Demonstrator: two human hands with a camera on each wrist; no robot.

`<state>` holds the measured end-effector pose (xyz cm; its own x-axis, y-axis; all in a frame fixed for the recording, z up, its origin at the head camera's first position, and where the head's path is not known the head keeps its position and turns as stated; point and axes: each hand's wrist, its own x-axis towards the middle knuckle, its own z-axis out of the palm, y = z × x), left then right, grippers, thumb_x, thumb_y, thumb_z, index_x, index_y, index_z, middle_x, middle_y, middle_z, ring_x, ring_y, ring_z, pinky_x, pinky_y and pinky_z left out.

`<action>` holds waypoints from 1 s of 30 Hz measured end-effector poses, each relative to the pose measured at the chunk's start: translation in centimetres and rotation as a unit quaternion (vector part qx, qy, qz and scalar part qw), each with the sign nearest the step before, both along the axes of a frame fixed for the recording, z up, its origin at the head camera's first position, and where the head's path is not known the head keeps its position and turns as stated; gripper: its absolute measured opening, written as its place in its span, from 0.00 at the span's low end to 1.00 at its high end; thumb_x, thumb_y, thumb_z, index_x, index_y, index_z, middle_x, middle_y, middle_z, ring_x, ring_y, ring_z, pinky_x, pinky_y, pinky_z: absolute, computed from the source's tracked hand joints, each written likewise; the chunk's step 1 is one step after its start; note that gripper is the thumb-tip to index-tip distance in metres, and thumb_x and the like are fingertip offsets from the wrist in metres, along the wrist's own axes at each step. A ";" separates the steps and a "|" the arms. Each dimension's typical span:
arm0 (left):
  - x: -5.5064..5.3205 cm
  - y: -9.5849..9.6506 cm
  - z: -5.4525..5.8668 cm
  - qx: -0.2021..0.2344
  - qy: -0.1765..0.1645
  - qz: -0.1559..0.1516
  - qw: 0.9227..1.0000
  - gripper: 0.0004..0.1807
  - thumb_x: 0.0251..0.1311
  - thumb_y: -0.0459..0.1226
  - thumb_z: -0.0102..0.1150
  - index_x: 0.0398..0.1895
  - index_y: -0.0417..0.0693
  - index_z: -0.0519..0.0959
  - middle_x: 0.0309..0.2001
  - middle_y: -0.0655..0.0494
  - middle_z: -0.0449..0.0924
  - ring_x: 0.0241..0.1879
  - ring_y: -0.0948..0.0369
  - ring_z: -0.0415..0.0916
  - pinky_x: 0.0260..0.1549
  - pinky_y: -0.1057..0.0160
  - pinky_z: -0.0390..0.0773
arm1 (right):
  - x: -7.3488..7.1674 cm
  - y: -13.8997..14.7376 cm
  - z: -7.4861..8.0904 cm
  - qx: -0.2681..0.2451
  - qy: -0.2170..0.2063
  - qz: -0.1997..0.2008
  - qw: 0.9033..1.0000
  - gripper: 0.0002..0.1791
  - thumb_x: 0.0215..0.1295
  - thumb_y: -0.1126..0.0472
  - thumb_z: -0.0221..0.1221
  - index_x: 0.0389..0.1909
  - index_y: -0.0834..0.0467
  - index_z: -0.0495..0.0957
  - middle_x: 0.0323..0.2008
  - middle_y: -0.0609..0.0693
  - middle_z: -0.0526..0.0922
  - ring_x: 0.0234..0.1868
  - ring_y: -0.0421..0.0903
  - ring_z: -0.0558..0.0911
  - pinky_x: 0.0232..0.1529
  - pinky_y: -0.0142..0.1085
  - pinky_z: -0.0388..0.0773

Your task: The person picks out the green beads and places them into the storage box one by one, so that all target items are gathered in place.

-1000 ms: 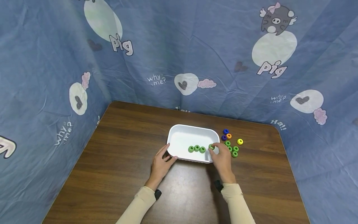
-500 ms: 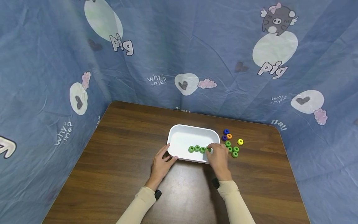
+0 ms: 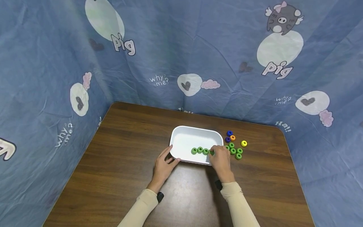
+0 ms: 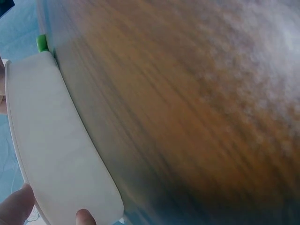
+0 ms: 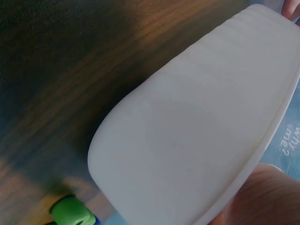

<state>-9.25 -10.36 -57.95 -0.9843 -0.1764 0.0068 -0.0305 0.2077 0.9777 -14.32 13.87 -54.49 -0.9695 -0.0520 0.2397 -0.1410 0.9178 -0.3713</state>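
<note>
A white rectangular tray (image 3: 187, 134) stands on the wooden table, with three green ring-shaped beads (image 3: 200, 150) lined up near its front side. My left hand (image 3: 163, 168) rests at the tray's near left corner, thumb against the front wall and fingers along the left side. Over the tray's right end, my right hand (image 3: 221, 160) pinches another green bead (image 3: 212, 152) between thumb and index finger, at the right end of the row. The fingers partly cover that bead. In both wrist views the tray's outer wall (image 4: 61, 136) hides the beads inside.
Right of the tray lie several green beads (image 3: 239, 151), two blue ones (image 3: 229, 133), an orange bead (image 3: 232, 138) and a yellow bead (image 3: 244, 143). A blue printed cloth (image 3: 158, 56) hangs behind the table (image 3: 127, 135) and along its sides.
Over the last second my right hand has moved left with the green bead, bringing it up to the end of the row. My left hand and the tray have stayed in place.
</note>
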 end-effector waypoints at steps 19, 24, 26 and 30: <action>0.1 0.1 0.3 0.004 -0.002 0.001 1.000 0.38 0.53 0.32 0.74 0.70 0.43 0.71 0.71 0.41 0.68 0.71 0.48 0.67 0.57 0.61 0.84 | -0.7 -0.8 -0.2 0.016 -0.047 0.011 0.999 0.05 0.47 0.65 0.72 0.26 0.58 0.86 0.30 0.53 0.89 0.35 0.56 0.81 0.43 0.53 0.77; 0.1 0.2 0.4 0.001 -0.004 0.000 1.000 0.38 0.54 0.32 0.74 0.70 0.44 0.71 0.72 0.41 0.68 0.71 0.49 0.67 0.57 0.61 0.84 | -1.0 -1.2 -0.1 0.016 -0.064 0.003 0.998 0.06 0.49 0.64 0.72 0.27 0.58 0.85 0.31 0.54 0.89 0.38 0.58 0.81 0.61 0.64 0.74; 0.0 0.2 0.5 0.001 -0.006 0.000 1.000 0.38 0.54 0.32 0.74 0.70 0.44 0.71 0.72 0.41 0.68 0.71 0.49 0.67 0.57 0.61 0.84 | -1.1 -1.2 -0.1 0.014 -0.072 0.000 0.997 0.06 0.50 0.63 0.73 0.28 0.58 0.85 0.32 0.54 0.89 0.40 0.58 0.82 0.66 0.69 0.69; 0.1 0.2 0.5 0.004 -0.007 0.000 1.000 0.38 0.54 0.32 0.74 0.71 0.44 0.71 0.72 0.40 0.68 0.71 0.49 0.67 0.58 0.61 0.84 | -1.3 -1.3 -0.1 0.017 -0.083 -0.001 0.996 0.07 0.51 0.62 0.73 0.28 0.57 0.84 0.32 0.54 0.89 0.41 0.59 0.82 0.70 0.72 0.64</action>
<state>-9.18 -10.19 -57.44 -0.9842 -0.1770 -0.0088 -0.0447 0.2000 0.9788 -15.58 12.55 -54.54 -0.9957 -0.0546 0.0751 -0.0780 0.9303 -0.3584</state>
